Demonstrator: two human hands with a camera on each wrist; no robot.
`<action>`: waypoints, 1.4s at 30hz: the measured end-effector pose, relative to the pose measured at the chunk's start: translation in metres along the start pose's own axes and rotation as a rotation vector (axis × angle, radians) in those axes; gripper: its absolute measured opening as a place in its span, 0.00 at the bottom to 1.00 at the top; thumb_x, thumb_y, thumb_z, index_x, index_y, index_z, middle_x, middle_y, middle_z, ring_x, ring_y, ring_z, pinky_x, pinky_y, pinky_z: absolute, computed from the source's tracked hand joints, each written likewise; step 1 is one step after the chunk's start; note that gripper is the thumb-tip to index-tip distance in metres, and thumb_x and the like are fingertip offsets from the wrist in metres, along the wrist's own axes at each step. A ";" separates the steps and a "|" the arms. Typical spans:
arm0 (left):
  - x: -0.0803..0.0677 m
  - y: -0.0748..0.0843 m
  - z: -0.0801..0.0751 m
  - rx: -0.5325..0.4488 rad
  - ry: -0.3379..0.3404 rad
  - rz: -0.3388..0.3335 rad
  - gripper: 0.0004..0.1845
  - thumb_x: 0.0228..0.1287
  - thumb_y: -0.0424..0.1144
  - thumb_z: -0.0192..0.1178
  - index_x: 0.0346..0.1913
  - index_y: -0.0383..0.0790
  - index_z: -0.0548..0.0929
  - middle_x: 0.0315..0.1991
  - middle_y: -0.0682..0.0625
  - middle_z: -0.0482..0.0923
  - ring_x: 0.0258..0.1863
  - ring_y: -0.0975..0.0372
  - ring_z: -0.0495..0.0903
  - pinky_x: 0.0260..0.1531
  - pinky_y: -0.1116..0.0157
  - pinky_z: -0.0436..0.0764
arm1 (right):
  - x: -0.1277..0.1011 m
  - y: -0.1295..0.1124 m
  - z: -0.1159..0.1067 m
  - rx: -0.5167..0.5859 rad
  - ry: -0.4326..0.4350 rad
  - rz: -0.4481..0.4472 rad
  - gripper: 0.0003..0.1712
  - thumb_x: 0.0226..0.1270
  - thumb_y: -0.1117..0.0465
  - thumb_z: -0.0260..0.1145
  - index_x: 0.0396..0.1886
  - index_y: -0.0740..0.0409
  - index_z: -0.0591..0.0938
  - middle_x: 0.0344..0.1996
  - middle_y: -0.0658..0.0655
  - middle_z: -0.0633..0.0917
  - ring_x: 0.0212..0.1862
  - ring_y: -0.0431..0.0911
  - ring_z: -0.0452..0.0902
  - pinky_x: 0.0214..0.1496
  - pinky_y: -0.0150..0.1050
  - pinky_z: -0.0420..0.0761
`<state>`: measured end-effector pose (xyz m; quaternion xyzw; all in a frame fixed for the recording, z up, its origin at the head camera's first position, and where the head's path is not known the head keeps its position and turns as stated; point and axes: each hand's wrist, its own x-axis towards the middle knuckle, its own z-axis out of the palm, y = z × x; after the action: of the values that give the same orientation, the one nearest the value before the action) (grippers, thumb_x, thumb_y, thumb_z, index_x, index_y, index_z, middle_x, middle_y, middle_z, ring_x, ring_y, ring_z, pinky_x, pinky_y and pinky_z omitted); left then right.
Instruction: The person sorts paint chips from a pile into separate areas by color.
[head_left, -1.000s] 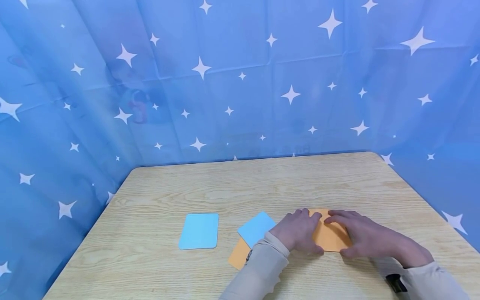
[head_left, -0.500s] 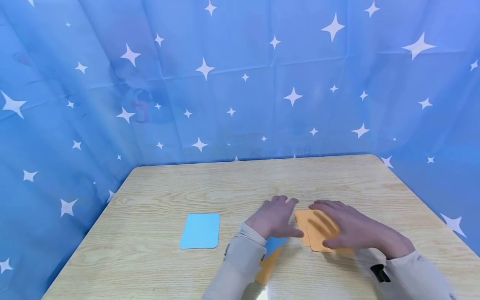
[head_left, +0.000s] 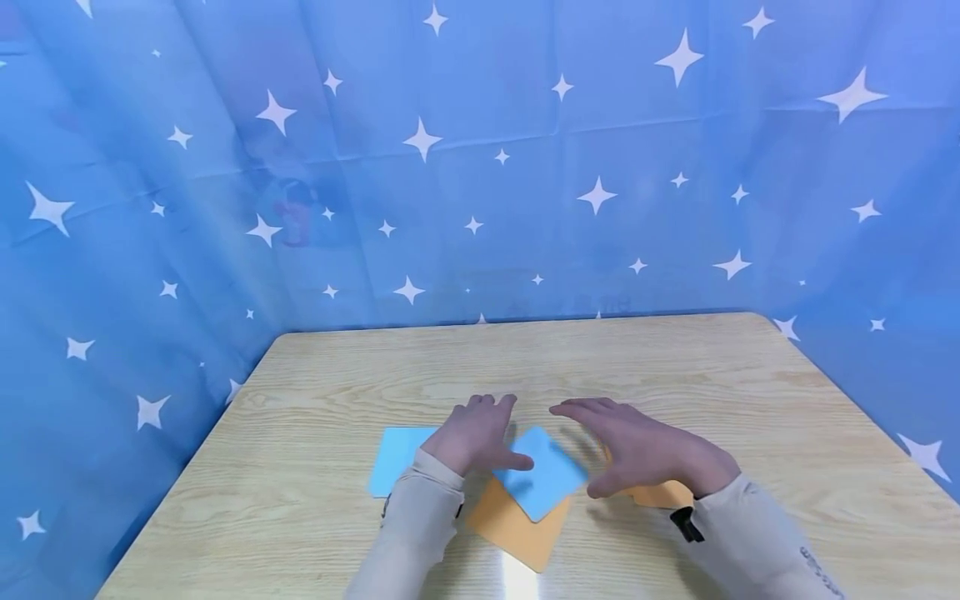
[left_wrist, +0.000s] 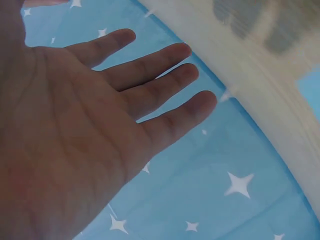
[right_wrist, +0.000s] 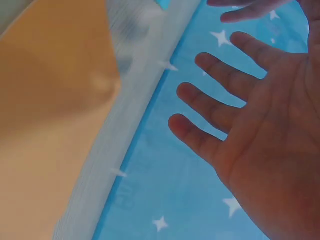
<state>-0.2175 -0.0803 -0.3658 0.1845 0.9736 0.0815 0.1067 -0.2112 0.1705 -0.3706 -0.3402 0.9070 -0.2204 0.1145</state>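
Head view: hovering with left hand (head_left: 471, 437) and right hand (head_left: 643, 447) spread, either side of light-blue rounded-corner card (head_left: 542, 477) overlapping orange rectangular card (head_left: 516, 533) (on pale wood-grain tabletop (head_left: 262, 517)).

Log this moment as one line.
left hand: open, empty; right hand: open, empty; center blue card: partly atop orange card; left blue card: partly hidden

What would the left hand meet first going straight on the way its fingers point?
Probably the starred curtain: the left hand points forward and somewhat right over bare tabletop. Its height is unclear, though, so a downward slope could bring it to the tabletop first.
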 end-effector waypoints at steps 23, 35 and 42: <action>-0.009 0.019 0.024 -0.012 -0.072 -0.007 0.59 0.49 0.69 0.72 0.78 0.42 0.62 0.62 0.42 0.74 0.59 0.50 0.76 0.50 0.52 0.83 | 0.027 0.007 0.026 0.065 -0.114 -0.062 0.58 0.51 0.49 0.79 0.80 0.53 0.61 0.74 0.56 0.69 0.72 0.62 0.62 0.61 0.64 0.69; -0.006 0.021 0.028 0.041 -0.038 0.062 0.56 0.45 0.57 0.81 0.75 0.42 0.65 0.57 0.46 0.74 0.53 0.55 0.75 0.48 0.60 0.83 | 0.034 0.001 0.033 -0.046 -0.048 -0.038 0.54 0.51 0.48 0.78 0.76 0.60 0.67 0.72 0.59 0.71 0.73 0.65 0.64 0.68 0.69 0.66; -0.002 0.012 0.024 -0.007 -0.067 0.150 0.56 0.44 0.46 0.81 0.76 0.40 0.62 0.56 0.48 0.73 0.52 0.58 0.72 0.49 0.66 0.79 | 0.034 0.001 0.035 -0.007 -0.052 -0.029 0.55 0.51 0.51 0.80 0.77 0.60 0.65 0.72 0.56 0.71 0.74 0.63 0.62 0.69 0.66 0.66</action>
<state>-0.2057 -0.0669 -0.3858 0.2595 0.9526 0.0862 0.1334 -0.2244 0.1369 -0.4041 -0.3594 0.8994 -0.2098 0.1335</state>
